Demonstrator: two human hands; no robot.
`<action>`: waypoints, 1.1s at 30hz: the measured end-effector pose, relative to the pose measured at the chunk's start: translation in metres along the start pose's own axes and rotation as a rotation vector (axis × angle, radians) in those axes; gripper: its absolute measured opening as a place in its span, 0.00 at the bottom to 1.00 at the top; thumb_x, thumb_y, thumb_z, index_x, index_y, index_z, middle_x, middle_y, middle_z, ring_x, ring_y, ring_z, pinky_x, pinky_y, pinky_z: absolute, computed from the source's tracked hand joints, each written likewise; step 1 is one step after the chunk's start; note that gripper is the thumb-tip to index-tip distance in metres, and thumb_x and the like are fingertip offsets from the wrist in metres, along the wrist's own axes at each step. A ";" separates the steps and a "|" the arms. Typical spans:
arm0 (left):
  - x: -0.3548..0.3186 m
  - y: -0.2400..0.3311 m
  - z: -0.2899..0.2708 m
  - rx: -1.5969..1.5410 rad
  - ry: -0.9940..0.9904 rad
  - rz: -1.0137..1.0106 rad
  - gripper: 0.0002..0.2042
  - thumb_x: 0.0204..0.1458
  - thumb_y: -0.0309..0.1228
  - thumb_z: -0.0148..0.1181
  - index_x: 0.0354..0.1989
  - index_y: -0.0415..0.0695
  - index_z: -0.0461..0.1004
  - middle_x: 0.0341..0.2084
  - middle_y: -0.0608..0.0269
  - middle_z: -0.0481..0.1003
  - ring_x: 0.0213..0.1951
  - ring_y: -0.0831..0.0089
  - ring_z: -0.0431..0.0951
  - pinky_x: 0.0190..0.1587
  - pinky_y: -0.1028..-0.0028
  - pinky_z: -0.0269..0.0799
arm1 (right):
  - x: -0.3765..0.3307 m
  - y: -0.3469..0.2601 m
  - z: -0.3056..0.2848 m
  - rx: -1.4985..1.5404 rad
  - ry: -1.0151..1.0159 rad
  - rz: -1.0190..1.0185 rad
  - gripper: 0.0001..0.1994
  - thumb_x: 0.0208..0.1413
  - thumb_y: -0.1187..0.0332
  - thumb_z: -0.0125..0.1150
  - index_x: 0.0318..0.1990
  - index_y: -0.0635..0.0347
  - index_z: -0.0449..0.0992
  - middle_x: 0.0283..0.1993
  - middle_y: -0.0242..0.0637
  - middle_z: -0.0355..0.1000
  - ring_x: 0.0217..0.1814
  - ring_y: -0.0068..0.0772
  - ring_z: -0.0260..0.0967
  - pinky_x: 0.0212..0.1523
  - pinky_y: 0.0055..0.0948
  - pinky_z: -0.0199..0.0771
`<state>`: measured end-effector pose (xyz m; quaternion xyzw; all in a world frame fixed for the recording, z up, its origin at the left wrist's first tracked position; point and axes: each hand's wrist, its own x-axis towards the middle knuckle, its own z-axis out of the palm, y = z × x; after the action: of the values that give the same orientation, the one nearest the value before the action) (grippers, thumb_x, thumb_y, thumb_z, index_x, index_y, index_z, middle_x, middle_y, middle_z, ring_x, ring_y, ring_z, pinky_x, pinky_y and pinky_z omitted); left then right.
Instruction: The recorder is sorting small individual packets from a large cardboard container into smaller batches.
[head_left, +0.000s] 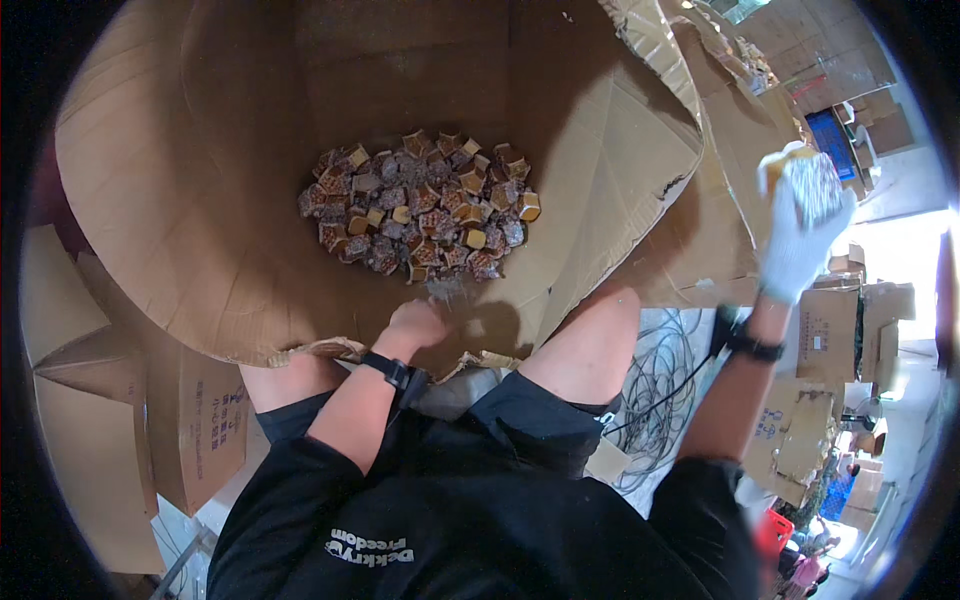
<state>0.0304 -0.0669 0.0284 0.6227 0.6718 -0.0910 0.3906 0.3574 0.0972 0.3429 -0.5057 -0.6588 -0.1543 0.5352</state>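
Deep in a large cardboard box (250,250) lies a heap of small brown-and-tan house-shaped ornaments (430,205), many in clear bubble wrap. My left hand (418,322), bare with a black band at the wrist, is inside the box near its front wall, just nearer me than the heap. Its fingers are curled; a faint clear blur beside them may be plastic wrap. My right hand (800,235), in a white glove, is raised outside the box at the right. It grips an ornament (815,185) with a yellowish side and shiny clear wrap.
The box's torn front rim (320,347) lies across my thighs. Another open carton (740,190) stands at the right. Tangled dark cords (655,400) lie on the floor beside my leg. Brown cartons (195,430) stand at the left, with stacked cartons (830,330) far right.
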 end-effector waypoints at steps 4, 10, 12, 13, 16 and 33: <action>0.015 -0.005 0.020 0.088 -0.221 0.176 0.32 0.56 0.58 0.47 0.48 0.38 0.78 0.50 0.45 0.75 0.53 0.51 0.75 0.56 0.59 0.69 | 0.066 0.120 -0.024 -0.946 -0.425 0.290 0.39 0.53 0.37 0.57 0.56 0.67 0.69 0.53 0.56 0.72 0.57 0.47 0.69 0.60 0.41 0.65; 0.004 0.009 0.011 -0.181 -0.251 0.211 0.30 0.54 0.57 0.50 0.46 0.40 0.79 0.47 0.46 0.77 0.51 0.49 0.76 0.55 0.57 0.69 | -0.026 -0.095 0.033 0.369 -0.232 0.204 0.13 0.63 0.70 0.52 0.49 0.71 0.73 0.47 0.41 0.74 0.44 0.25 0.72 0.46 0.25 0.74; 0.001 0.008 0.023 -0.179 -0.262 0.219 0.29 0.53 0.57 0.51 0.45 0.40 0.79 0.46 0.45 0.77 0.50 0.49 0.76 0.55 0.58 0.70 | -0.065 -0.155 0.059 0.562 -0.432 -0.023 0.10 0.55 0.73 0.58 0.43 0.67 0.78 0.44 0.41 0.76 0.44 0.30 0.75 0.45 0.29 0.76; 0.000 0.002 0.027 -0.175 -0.259 0.176 0.27 0.53 0.54 0.52 0.45 0.40 0.80 0.46 0.46 0.77 0.50 0.50 0.77 0.54 0.59 0.71 | -0.082 -0.184 0.081 0.146 -0.556 -0.415 0.10 0.50 0.72 0.63 0.41 0.60 0.80 0.41 0.41 0.78 0.42 0.34 0.76 0.45 0.31 0.77; 0.002 -0.005 0.027 -0.193 -0.258 0.169 0.24 0.53 0.51 0.54 0.43 0.41 0.80 0.46 0.48 0.78 0.49 0.53 0.77 0.53 0.59 0.72 | -0.161 -0.212 0.185 0.544 -1.159 -0.147 0.15 0.55 0.65 0.63 0.47 0.63 0.76 0.44 0.45 0.76 0.45 0.38 0.76 0.46 0.31 0.76; 0.005 0.007 0.025 -0.414 -0.425 0.105 0.19 0.57 0.41 0.50 0.48 0.42 0.78 0.46 0.47 0.78 0.49 0.52 0.78 0.49 0.57 0.75 | -0.344 -0.087 0.376 -0.548 -1.671 -0.289 0.46 0.36 0.39 0.71 0.64 0.50 0.65 0.71 0.50 0.50 0.69 0.65 0.50 0.64 0.58 0.59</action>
<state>0.0480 -0.0769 0.0108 0.5308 0.5463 -0.0600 0.6452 0.0491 0.1667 -0.0667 -0.4751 -0.8314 0.0467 -0.2843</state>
